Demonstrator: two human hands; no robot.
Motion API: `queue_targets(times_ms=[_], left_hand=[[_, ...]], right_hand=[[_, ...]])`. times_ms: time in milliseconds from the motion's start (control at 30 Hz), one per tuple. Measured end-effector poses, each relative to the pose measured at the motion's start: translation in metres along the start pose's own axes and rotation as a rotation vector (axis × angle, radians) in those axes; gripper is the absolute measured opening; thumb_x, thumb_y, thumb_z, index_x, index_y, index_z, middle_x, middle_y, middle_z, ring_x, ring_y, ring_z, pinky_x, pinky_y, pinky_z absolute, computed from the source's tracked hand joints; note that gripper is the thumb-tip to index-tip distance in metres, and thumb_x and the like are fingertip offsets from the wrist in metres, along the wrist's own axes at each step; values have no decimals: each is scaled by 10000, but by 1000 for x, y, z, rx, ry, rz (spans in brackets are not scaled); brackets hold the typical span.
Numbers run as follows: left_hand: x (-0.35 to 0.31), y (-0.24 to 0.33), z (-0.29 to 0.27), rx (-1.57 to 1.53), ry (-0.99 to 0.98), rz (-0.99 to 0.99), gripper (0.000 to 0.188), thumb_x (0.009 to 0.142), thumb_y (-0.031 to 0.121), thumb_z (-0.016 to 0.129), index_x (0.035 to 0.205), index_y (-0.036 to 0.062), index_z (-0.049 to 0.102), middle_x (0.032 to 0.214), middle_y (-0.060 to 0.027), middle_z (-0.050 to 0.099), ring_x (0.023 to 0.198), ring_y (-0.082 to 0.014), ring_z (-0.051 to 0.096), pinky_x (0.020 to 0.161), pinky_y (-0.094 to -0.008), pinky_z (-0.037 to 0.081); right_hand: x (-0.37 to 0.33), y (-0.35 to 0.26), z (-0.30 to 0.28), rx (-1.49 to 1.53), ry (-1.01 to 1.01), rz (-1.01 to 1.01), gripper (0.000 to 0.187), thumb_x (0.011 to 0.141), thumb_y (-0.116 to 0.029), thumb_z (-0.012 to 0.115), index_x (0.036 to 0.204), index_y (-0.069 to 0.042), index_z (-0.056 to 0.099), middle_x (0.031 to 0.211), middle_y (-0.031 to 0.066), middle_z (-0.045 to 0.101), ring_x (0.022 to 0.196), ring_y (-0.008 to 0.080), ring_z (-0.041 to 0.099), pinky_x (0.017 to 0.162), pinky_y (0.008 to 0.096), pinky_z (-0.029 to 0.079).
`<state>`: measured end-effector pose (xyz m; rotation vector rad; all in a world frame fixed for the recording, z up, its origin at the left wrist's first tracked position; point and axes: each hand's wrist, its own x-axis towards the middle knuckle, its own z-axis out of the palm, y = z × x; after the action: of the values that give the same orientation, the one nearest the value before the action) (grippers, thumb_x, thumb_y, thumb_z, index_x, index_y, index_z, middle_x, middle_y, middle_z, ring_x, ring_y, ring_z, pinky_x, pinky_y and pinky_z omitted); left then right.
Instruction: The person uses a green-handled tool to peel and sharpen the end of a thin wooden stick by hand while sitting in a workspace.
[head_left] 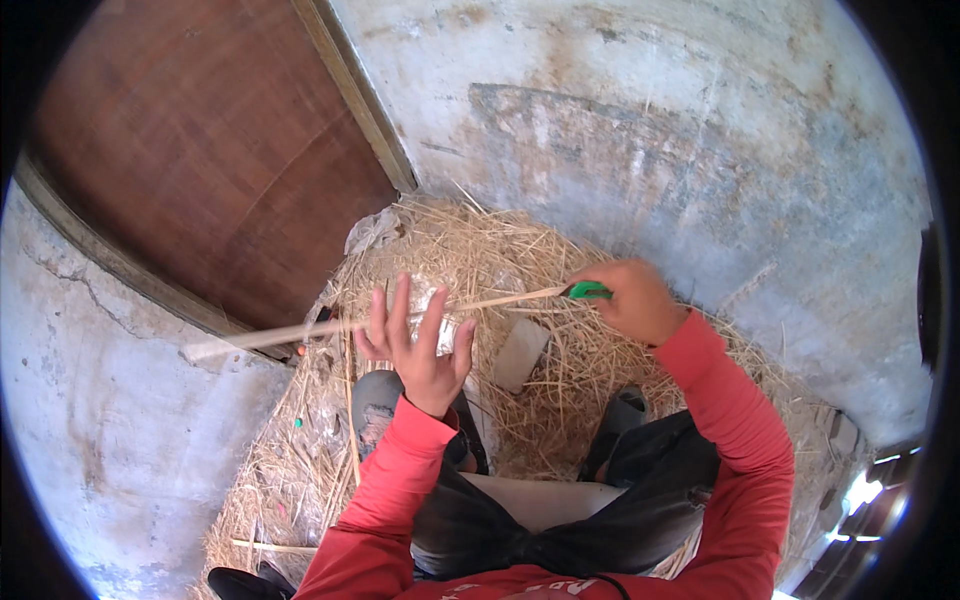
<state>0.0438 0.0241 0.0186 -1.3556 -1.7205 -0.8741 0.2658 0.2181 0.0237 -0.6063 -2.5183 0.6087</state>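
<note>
A long, thin pale strip (510,299), like split bamboo or cane, stretches across in front of me; its left end is blurred by motion. My right hand (640,300) is closed around a green-handled cutter knife (588,290), whose dark blade end meets the strip's right end. Whether those fingers also pinch the strip is hidden. Fingers spread, my left hand (425,360) is raised beside the middle of the strip. The strip passes behind these fingers, and I cannot tell if it touches them.
Loose straw (470,245) covers the floor. A flat greyish block (521,355) lies between my feet, with a crumpled plastic bag (374,232) by the brown door (220,170). A stained wall (660,130) rises ahead. Another long strip (351,410) lies left of my leg.
</note>
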Motion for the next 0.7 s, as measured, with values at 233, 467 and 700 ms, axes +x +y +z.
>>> queue_targets(times_ms=[233,467,700], left_hand=[[-11,-9,15,-265,-465,-25,168,890,189,739,1029,107,784,723,-14,651,581,-193,575,655,-356,366],[30,11,-3,-599,-582,-261,193,953,116,666,1100,29,755,711,-79,600,618,-168,562,640,-307,392],[46,14,-8,-1062,-923,-437,308,1034,99,553,1323,22,627,803,-15,552,726,-84,482,680,-244,395]], right_hand=[[0,27,-47,-274,133,-58,358,746,29,657,1036,-156,754,991,65,743,785,276,696,662,397,543],[2,3,-51,-172,877,17,273,905,-83,676,1175,-106,652,1071,96,632,684,219,584,640,357,499],[-11,-22,-38,313,535,150,302,1008,-286,615,1164,-48,514,937,93,503,836,175,470,708,350,431]])
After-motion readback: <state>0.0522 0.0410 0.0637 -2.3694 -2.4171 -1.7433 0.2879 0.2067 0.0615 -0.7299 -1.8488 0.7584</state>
